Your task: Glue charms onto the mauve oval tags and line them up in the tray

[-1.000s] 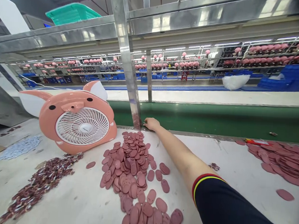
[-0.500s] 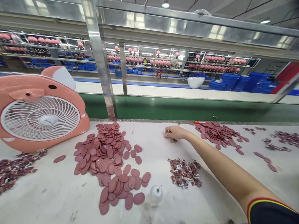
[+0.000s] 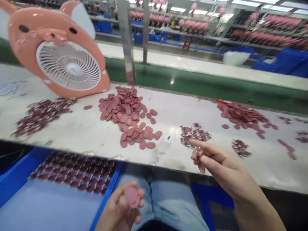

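Note:
Low over my lap, my left hand [image 3: 124,208] pinches a flat dark-pink oval piece [image 3: 132,197] with small slits near one end. My right hand [image 3: 218,163], at the table's front edge, has its thumb and fingers closed on a small cluster of brown, shiny pieces [image 3: 197,155]. Just beyond its fingertips lies a small pile of the same brown pieces [image 3: 194,133]. A larger heap of pink oval pieces [image 3: 127,109] spreads over the middle of the table. Between the heaps stands a whitish bottle [image 3: 165,143] with a dark tip, blurred.
An orange animal-shaped fan [image 3: 73,69] stands at the back left, with a brown pile [image 3: 44,115] before it. More pink ovals [image 3: 243,115] lie to the right. A blue tray [image 3: 59,193] holding rows of dark pieces sits below the table edge at left.
My right hand has come back from the far part of the table to its front edge, now holding brown pieces. The view has tilted down, bringing my left hand and the blue tray into sight.

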The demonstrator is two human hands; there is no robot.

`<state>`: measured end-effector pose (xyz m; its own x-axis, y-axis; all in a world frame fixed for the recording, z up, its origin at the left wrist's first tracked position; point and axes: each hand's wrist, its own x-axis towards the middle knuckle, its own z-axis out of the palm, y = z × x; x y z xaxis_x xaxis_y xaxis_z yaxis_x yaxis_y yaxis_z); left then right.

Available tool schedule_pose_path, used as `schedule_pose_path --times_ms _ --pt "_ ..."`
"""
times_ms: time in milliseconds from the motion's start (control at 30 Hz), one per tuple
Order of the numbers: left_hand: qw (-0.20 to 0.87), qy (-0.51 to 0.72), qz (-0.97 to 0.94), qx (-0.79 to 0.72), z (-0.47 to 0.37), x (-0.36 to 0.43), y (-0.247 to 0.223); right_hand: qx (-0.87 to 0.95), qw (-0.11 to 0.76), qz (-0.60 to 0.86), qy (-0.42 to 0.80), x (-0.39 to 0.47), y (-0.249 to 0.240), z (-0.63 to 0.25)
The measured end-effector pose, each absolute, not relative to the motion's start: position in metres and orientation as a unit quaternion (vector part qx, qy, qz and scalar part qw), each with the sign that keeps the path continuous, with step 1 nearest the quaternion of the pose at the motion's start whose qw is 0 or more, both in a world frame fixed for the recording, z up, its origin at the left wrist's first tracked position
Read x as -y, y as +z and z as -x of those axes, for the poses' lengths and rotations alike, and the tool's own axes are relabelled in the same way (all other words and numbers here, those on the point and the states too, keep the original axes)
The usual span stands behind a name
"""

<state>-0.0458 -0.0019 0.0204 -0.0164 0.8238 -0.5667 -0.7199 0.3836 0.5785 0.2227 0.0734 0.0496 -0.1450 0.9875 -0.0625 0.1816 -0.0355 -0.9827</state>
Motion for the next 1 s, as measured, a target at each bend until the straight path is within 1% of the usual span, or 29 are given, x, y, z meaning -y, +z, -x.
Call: schedule_pose_path --times_ms 100,133,200,333,433,600,667,867,1000 --pt "0.724 0.528 -0.058 -0.44 0.039 0.008 0.03 0.461 0.376 0.432 0.678 -0.046 0.05 -0.191" --pt "0.735 0.519 -0.062 -0.433 0.039 0.01 0.03 0.434 0.361 0.407 0.718 -0.042 0.05 -0.181" --pt "0.756 0.504 -0.075 -0.411 0.04 0.015 0.028 0.427 0.344 0.373 0.748 -0.037 0.051 -0.165" --pt "0.78 0.492 -0.107 -0.373 0.045 0.023 0.021 0.5 0.347 0.343 0.716 -0.034 0.058 -0.148" --pt "0.775 0.492 -0.123 -0.378 0.047 0.027 0.018 0.549 0.324 0.356 0.683 -0.033 0.067 -0.144" --pt "0.774 0.489 -0.125 -0.381 0.049 0.029 0.018 0.687 0.286 0.371 0.555 -0.032 0.078 -0.137" --pt "0.776 0.49 -0.133 -0.374 0.049 0.03 0.019 0.721 0.275 0.364 0.521 -0.033 0.079 -0.135" --pt "0.783 0.482 -0.145 -0.365 0.049 0.027 0.018 0.752 0.247 0.349 0.502 -0.038 0.077 -0.133" --pt "0.781 0.482 -0.138 -0.373 0.048 0.024 0.018 0.759 0.243 0.34 0.499 -0.039 0.077 -0.134"
